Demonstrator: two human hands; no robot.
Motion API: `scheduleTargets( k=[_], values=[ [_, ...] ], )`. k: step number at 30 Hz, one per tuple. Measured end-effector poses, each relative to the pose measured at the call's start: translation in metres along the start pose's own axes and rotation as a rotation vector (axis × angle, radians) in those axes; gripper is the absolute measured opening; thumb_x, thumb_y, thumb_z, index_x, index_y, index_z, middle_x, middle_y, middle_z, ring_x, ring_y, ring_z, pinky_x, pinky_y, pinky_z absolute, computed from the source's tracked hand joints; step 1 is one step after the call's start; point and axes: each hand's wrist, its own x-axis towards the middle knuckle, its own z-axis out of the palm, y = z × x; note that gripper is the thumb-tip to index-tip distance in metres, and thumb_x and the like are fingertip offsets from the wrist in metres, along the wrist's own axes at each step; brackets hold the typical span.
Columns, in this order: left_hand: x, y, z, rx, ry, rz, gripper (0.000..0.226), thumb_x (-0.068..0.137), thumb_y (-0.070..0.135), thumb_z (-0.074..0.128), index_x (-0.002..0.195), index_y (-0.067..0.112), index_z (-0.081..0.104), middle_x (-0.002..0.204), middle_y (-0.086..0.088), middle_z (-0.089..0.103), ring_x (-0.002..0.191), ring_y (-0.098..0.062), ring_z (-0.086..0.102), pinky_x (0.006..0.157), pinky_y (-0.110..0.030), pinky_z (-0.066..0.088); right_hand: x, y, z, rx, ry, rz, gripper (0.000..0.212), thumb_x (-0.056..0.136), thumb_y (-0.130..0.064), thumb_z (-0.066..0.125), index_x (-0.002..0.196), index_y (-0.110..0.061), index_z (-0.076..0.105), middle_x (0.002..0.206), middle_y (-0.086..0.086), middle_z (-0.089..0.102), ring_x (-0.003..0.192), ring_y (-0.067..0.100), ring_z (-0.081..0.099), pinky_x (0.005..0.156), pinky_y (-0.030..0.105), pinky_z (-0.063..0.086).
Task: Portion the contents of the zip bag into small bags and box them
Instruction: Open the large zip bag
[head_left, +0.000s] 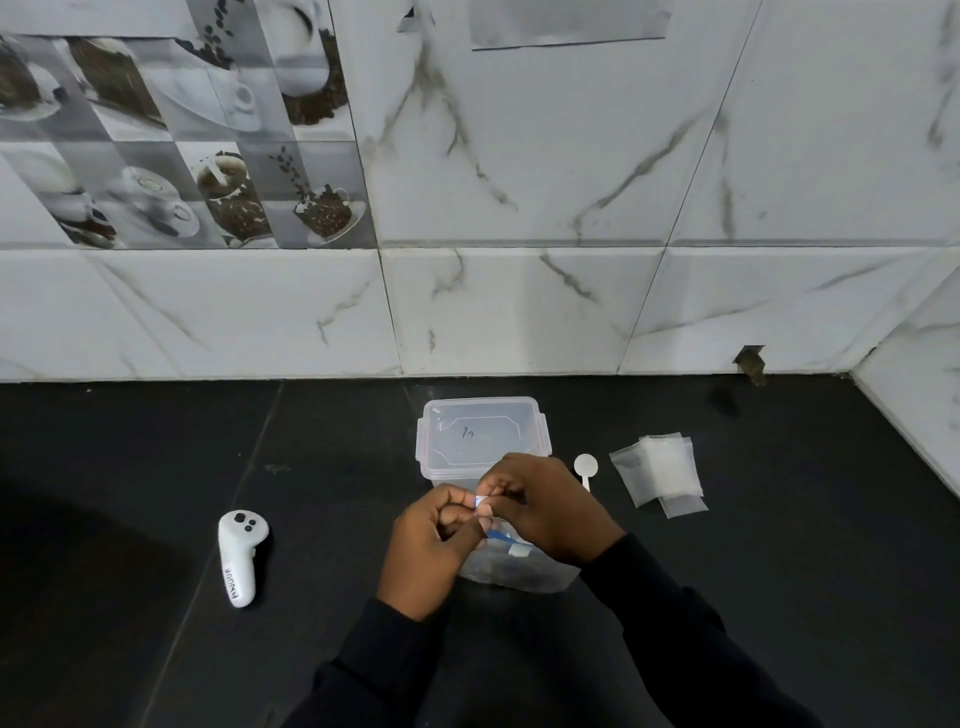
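A clear zip bag with a blue strip at its top and dark contents lies on the black counter, just in front of a clear plastic box with its lid on. My left hand and my right hand meet over the bag's top edge, and the fingers of both pinch it. Right of the box lies a small white spoon. Farther right sits a pile of small clear bags.
A white handheld controller lies on the counter to the left. The marble-tiled wall runs close behind the box and turns a corner at the far right.
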Motion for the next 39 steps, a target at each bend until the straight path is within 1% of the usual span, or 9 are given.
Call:
scheduleTargets(
  k=[5,8,12,15,25,28,32,37,39],
  values=[
    [0.000,0.001,0.005,-0.029,0.034,0.008,0.008,0.090,0.021,0.071,0.089,0.013,0.070,0.077,-0.008,0.077,0.073,-0.024,0.075,0.072,-0.039,0.060,0.000,0.003,-0.003,0.139,-0.028,0.066,0.004,0.085,-0.019,0.073,0.083,-0.016,0.074,0.082,-0.004,0.072,0.077,0.009,0.066,0.074,0.021,0.054],
    [-0.001,0.002,0.008,-0.031,0.042,0.013,0.011,0.090,0.021,0.070,0.086,0.011,0.069,0.075,-0.008,0.077,0.071,-0.023,0.075,0.066,-0.030,0.057,0.001,0.003,-0.007,0.138,-0.051,0.073,0.006,0.085,-0.020,0.073,0.081,-0.016,0.073,0.081,-0.003,0.072,0.076,0.009,0.066,0.073,0.022,0.054],
    [0.000,0.004,0.011,-0.029,0.030,0.022,0.010,0.092,0.016,0.068,0.086,0.009,0.069,0.075,-0.008,0.076,0.069,-0.022,0.074,0.062,-0.023,0.055,0.003,0.007,-0.011,0.080,-0.098,0.071,0.009,0.086,-0.024,0.072,0.081,-0.017,0.072,0.081,-0.005,0.072,0.075,0.008,0.065,0.070,0.019,0.051],
    [0.000,0.005,0.012,-0.016,0.028,0.050,0.010,0.092,0.012,0.068,0.084,0.007,0.070,0.073,-0.007,0.076,0.065,-0.019,0.073,0.060,-0.020,0.053,0.005,0.010,-0.014,0.037,-0.127,0.051,0.007,0.086,-0.022,0.072,0.081,-0.017,0.071,0.081,-0.003,0.073,0.075,0.009,0.066,0.071,0.024,0.053],
    [0.000,-0.003,0.016,-0.043,0.073,0.083,0.015,0.095,0.005,0.060,0.085,0.008,0.071,0.075,-0.008,0.074,0.069,-0.021,0.072,0.067,-0.033,0.059,-0.003,0.014,-0.008,-0.096,-0.106,0.022,0.019,0.086,-0.014,0.064,0.077,-0.027,0.054,0.079,-0.014,0.056,0.074,0.006,0.053,0.070,0.030,0.049],
    [0.003,-0.003,0.014,-0.061,0.153,0.042,0.021,0.094,-0.005,0.056,0.082,0.006,0.069,0.071,-0.011,0.072,0.065,-0.022,0.071,0.063,-0.027,0.056,-0.010,0.016,-0.012,-0.145,-0.103,0.031,0.019,0.084,-0.014,0.062,0.076,-0.028,0.051,0.080,-0.014,0.054,0.075,0.008,0.052,0.071,0.031,0.049],
    [0.005,-0.005,0.007,-0.095,0.219,0.003,0.016,0.093,0.000,0.060,0.079,0.004,0.067,0.064,-0.008,0.068,0.063,-0.021,0.070,0.060,-0.022,0.053,-0.026,0.024,-0.025,-0.207,-0.080,0.068,0.009,0.083,-0.015,0.058,0.081,-0.023,0.054,0.086,-0.010,0.056,0.078,0.010,0.053,0.071,0.034,0.049],
    [0.000,-0.007,-0.001,-0.131,0.255,-0.003,0.015,0.093,0.000,0.059,0.081,0.000,0.067,0.069,-0.025,0.064,0.061,-0.018,0.068,0.057,-0.021,0.053,-0.046,0.042,-0.043,-0.326,-0.100,0.088,0.016,0.086,-0.022,0.059,0.081,-0.032,0.048,0.087,-0.013,0.052,0.077,0.006,0.051,0.067,0.022,0.042],
    [-0.001,-0.009,-0.004,-0.160,0.282,-0.008,0.014,0.093,-0.002,0.058,0.082,-0.001,0.068,0.072,-0.029,0.063,0.061,-0.016,0.068,0.060,-0.023,0.055,-0.055,0.051,-0.050,-0.369,-0.081,0.108,0.021,0.088,-0.024,0.059,0.079,-0.036,0.044,0.087,-0.014,0.051,0.077,0.005,0.051,0.067,0.022,0.044]
  ],
)
